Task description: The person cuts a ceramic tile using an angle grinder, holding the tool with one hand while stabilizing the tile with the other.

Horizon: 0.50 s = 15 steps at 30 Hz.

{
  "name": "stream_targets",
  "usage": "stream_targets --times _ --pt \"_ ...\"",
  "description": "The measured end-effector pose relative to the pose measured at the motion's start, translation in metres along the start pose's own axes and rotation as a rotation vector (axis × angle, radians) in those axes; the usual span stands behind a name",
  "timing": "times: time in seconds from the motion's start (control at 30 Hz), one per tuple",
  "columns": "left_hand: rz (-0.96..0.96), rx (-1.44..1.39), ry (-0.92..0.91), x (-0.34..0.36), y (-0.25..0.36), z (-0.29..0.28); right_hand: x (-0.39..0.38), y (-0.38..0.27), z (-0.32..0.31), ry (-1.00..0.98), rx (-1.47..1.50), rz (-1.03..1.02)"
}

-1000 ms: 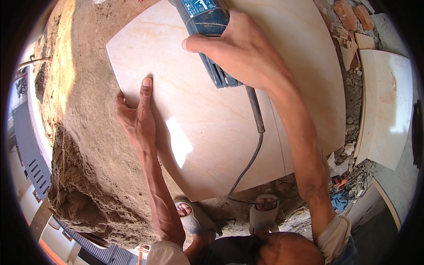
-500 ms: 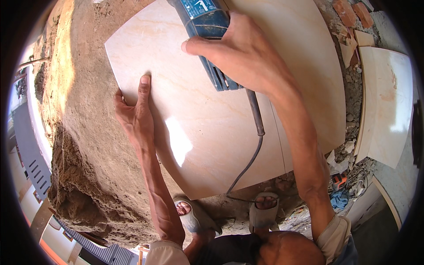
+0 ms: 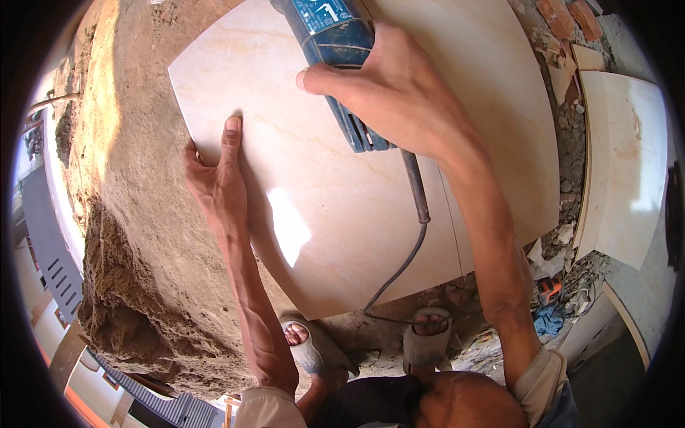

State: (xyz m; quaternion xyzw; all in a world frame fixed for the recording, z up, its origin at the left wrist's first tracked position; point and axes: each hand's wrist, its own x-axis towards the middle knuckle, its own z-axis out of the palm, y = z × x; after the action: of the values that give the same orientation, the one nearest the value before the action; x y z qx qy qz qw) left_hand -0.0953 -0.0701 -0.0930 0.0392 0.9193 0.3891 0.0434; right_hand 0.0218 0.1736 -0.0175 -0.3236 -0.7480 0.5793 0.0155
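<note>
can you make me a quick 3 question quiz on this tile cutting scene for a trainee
1. True or false: the left hand lies flat on the large beige tile, near its left edge.
2. What does the right hand grip? A) a trowel B) a blue power tool C) a brick
3. Fill in: the power tool's dark cord runs down across the tile toward the person's ____.

Key
1. True: palm and fingers press on the tile beside the sandy ground.
2. B: the blue power tool, held over the tile.
3. Feet: it ends near the grey sandals.
</note>
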Motion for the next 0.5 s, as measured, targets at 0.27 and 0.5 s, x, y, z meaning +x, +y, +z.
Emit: stream_targets --times 0.27,0.5 --pt "-0.022 -0.048 -0.036 0.002 0.001 -0.001 -0.008 0.012 0.001 0.027 -0.005 -0.026" --pt "-0.011 -0.074 -0.035 -0.005 0.011 0.001 -0.010 0.019 0.004 0.039 0.010 -0.046"
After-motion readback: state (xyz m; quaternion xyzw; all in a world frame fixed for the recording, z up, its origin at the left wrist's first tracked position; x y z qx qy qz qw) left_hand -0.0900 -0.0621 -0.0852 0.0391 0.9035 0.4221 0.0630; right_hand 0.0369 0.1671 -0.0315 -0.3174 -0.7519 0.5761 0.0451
